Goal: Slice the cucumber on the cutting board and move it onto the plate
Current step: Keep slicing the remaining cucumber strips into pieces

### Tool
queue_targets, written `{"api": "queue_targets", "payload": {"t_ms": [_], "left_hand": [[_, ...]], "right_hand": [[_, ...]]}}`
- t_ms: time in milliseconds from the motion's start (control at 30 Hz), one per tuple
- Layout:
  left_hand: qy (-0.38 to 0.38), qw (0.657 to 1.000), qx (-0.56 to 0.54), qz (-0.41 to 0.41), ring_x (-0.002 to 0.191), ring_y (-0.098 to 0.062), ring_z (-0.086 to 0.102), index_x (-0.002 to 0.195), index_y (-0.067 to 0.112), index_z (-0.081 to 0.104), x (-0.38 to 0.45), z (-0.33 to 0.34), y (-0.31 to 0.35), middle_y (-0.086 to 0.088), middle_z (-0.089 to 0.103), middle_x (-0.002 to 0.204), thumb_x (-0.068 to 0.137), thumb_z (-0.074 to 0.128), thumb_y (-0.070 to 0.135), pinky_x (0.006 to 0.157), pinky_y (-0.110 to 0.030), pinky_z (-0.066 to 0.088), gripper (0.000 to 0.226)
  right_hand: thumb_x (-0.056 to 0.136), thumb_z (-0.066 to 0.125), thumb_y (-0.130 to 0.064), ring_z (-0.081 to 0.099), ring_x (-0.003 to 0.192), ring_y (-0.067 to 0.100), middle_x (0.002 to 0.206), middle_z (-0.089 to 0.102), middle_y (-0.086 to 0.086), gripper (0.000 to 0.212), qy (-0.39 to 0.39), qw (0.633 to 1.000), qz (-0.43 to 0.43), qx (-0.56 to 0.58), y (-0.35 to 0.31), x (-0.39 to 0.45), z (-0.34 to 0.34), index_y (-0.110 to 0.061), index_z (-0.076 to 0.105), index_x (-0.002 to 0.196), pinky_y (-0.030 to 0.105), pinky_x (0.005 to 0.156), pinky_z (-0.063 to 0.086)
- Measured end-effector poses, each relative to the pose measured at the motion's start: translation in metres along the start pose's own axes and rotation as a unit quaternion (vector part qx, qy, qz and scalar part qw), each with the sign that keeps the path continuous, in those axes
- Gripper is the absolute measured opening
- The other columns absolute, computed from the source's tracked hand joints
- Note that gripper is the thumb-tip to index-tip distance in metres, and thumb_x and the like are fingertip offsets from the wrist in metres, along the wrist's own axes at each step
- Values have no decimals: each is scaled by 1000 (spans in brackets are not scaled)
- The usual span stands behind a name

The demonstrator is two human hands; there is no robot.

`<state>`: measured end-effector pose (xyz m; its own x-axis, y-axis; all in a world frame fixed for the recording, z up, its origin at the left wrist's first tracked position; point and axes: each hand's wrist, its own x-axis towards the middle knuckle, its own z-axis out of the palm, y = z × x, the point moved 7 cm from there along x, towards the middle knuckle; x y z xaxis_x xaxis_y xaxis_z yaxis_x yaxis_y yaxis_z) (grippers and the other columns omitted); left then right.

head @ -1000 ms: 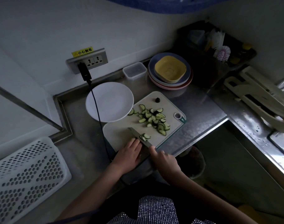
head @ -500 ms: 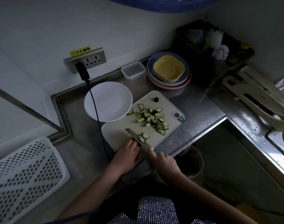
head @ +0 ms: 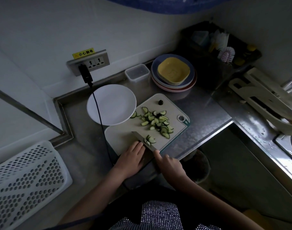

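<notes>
A pale cutting board (head: 122,135) lies on the steel counter with a heap of cucumber slices (head: 156,122) on its far half and a few fresh slices (head: 150,139) beside the knife blade (head: 139,137). My right hand (head: 169,165) grips the knife handle at the board's near edge. My left hand (head: 131,159) lies just left of the blade with fingers fairly straight, and what it covers is hidden. A dark cucumber end (head: 161,102) sits at the board's far corner. The white plate (head: 111,104), holding nothing, touches the board's far left corner.
A black cable (head: 98,110) runs from the wall socket (head: 88,63) across the plate toward me. Stacked plates with a yellow dish (head: 173,72) and a small clear box (head: 137,72) stand behind the board. A white perforated basket (head: 24,178) lies left; a dish rack (head: 265,100) and sink are right.
The knife blade and both hands have stayed at the board's near edge, shifting only slightly. The small group of slices by the blade looks much the same.
</notes>
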<state>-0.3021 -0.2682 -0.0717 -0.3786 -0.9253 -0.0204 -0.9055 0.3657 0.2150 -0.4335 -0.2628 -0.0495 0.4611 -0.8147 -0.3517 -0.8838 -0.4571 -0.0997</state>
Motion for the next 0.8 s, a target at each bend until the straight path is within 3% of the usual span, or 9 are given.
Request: {"api": "queue_targets", "payload": {"t_ms": [133,267,433,800], "left_hand": [[15,1000,-4,6,110,-28,47,100,6,69,-1,-3,2,-13,63,110,75,40,36,75,-34,56,49],[14,1000,-3,-3,105,-30,60,102,5,70,-1,-4,2,-12,64,110,75,39,36,73,-34,58,51],[27,1000,-3,-6,111,-26,44,102,5,69,-1,-8,2,-12,64,111,75,39,35,71,-34,56,50],[35,999,-15,-1,112,-28,43,103,1,67,-1,-5,1,-15,63,110,78,41,33,74,-38,57,48]], "right_hand": [[100,31,-14,64,92,35,108,57,14,44,-5,1000,-8,9,-6,-7,-3,-12,20,143,39,66,49],[100,29,-14,64,96,34,112,58,15,44,-9,1000,-8,15,-6,-8,-6,-11,20,143,40,70,51],[100,27,-14,64,96,34,114,57,15,44,-20,1000,-3,6,-7,-9,-4,-12,20,144,39,70,51],[100,30,-13,64,92,35,108,58,16,44,-27,1000,6,-2,-7,-8,-2,-12,20,143,39,67,49]]}}
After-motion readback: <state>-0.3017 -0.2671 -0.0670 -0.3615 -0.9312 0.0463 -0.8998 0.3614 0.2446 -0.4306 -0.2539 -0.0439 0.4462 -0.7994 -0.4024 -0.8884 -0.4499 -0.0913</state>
